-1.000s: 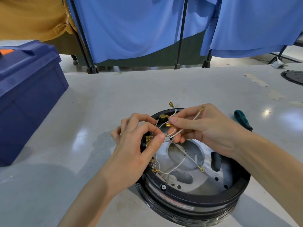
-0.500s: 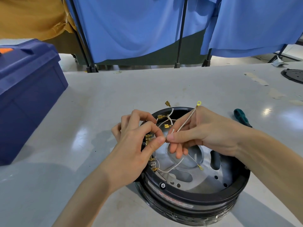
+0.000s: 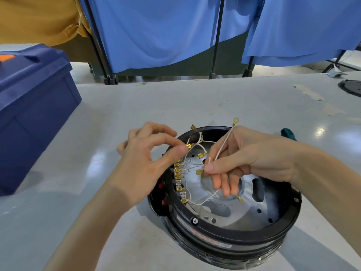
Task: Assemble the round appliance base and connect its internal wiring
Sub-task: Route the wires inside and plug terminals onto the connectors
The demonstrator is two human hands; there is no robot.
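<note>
Parted since earlier, left hand (image 3: pixel 144 159) pinches a brass terminal (image 3: pixel 188 147) at ten o'clock on the round base (image 3: pixel 234 229); right hand (image 3: pixel 254 159) pinches a white wire (image 3: pixel 224 142) above centre.

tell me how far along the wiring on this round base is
Partway. Done: the metal plate sits inside the round base, and several brass connectors are seated on the terminal row at its left wall. In hand: the left hand pinches a spade connector, the right hand pinches a white wire whose ring terminal points up free. Left: at least two more loose connectors hang unattached.
</note>
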